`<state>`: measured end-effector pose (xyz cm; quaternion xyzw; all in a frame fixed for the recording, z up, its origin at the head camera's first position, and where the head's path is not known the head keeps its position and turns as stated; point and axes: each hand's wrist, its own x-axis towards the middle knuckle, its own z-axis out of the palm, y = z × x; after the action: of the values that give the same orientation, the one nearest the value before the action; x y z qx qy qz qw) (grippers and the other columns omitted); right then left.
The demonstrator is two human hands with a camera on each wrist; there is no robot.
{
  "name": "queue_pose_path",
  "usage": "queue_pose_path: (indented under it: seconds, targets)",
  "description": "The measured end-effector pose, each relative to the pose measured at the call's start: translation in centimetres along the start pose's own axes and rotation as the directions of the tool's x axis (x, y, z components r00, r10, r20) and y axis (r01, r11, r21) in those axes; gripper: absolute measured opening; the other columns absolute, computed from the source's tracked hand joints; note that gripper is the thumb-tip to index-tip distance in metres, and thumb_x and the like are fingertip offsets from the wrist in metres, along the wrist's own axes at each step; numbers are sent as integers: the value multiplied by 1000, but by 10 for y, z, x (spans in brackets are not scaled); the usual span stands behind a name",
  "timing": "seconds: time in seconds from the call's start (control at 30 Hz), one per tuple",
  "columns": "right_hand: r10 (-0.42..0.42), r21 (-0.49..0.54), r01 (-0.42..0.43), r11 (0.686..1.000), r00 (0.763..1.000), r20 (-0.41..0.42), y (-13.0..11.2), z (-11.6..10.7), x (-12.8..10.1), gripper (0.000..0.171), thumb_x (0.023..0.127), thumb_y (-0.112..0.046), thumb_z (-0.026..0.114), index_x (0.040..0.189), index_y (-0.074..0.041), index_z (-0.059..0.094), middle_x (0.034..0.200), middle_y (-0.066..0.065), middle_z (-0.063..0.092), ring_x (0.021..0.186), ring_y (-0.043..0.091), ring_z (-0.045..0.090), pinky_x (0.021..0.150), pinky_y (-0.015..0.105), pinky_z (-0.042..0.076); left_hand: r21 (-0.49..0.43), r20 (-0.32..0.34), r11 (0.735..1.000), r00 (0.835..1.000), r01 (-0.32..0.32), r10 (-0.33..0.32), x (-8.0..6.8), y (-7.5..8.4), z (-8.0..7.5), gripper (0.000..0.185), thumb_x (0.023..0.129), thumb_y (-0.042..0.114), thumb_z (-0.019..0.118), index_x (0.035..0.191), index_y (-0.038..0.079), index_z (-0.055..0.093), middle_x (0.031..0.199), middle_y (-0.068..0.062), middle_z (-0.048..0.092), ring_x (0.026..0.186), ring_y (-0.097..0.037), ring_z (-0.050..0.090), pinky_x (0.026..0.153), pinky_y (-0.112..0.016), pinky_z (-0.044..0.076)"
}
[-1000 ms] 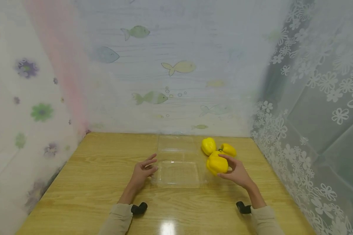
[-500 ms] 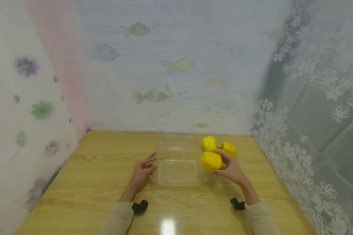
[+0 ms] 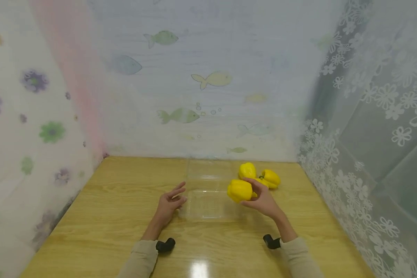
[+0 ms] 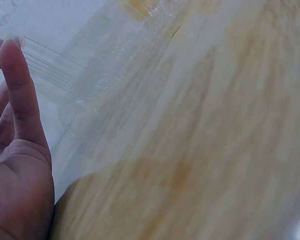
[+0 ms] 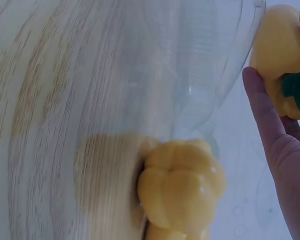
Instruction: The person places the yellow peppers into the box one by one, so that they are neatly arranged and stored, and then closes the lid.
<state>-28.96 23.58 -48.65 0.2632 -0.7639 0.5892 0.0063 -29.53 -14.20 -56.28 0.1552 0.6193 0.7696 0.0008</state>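
My right hand (image 3: 264,200) grips a yellow bell pepper (image 3: 239,190) between thumb and fingers. In the right wrist view its green stem (image 5: 296,86) faces my palm. The held pepper overlaps the right side of a clear plastic clamshell box (image 3: 208,206), whose lid (image 3: 208,170) lies folded back towards the wall. My left hand (image 3: 168,204) rests at the box's left edge, fingers extended and apart. In the left wrist view my thumb (image 4: 21,90) is right at the clear rim.
Beyond my right hand more yellow bell peppers stand on the table: one behind (image 3: 247,170), another farther right (image 3: 272,177), and one partly hidden by my fingers. The wooden table (image 3: 125,193) ends at a fish-print curtain (image 3: 208,116). Black camera mounts sit at both wrists.
My right hand has carried the yellow bell pepper left, from beside the other peppers to the box's right side. My left hand has stayed at the box's left edge.
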Motion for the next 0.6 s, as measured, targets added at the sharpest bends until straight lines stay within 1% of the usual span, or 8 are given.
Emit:
queue_pose_path:
  seconds: [0.13,0.27,0.33,0.4,0.5,0.6]
  targets:
    - [-2,-5,2,1000,1000,12,-1,8,3,75,83,3,81,149,0,46,148,25,47,116,7,58,86,33,59,5,-2,1000,1000,-3,3,-2,0,0,55,94,2,72,141,-16,49,162,-16,36,82,-2,63,62,-17,52]
    - [34,-10,-33,999,999,26,-2,17,6,75,84,1,81,150,-6,47,151,20,46,118,8,57,88,33,59,8,5,1000,1000,-14,14,-3,-1,-2,55,94,0,70,141,-18,47,163,-18,34,84,-2,64,61,-17,52]
    - [46,-8,-46,999,998,34,-3,21,8,74,85,-1,81,150,-9,47,152,19,46,120,10,57,89,33,58,3,9,1000,1000,-17,17,-4,-1,-2,56,94,-1,70,141,-19,46,163,-18,34,84,-2,64,61,-17,52]
    - [48,0,-48,999,998,50,-4,25,10,74,85,-2,81,150,-8,46,152,19,46,123,15,57,89,34,58,-3,9,1000,1000,-17,17,-3,-1,-2,56,94,-1,70,141,-19,45,163,-19,33,85,-2,64,61,-17,52]
    - [40,16,-42,999,996,80,-4,29,15,75,85,-2,81,151,-5,45,151,20,46,126,26,56,89,36,59,-9,8,1000,1000,-15,15,-2,-1,-1,55,94,-1,70,141,-18,46,163,-20,33,85,-2,64,62,-18,53]
    - [38,3,-38,999,995,90,-2,34,20,76,84,-2,82,150,-4,45,151,19,46,128,33,55,89,36,59,-7,9,1000,1000,-16,16,-1,-1,-1,55,94,0,70,141,-17,47,163,-19,33,87,-3,65,62,-18,53]
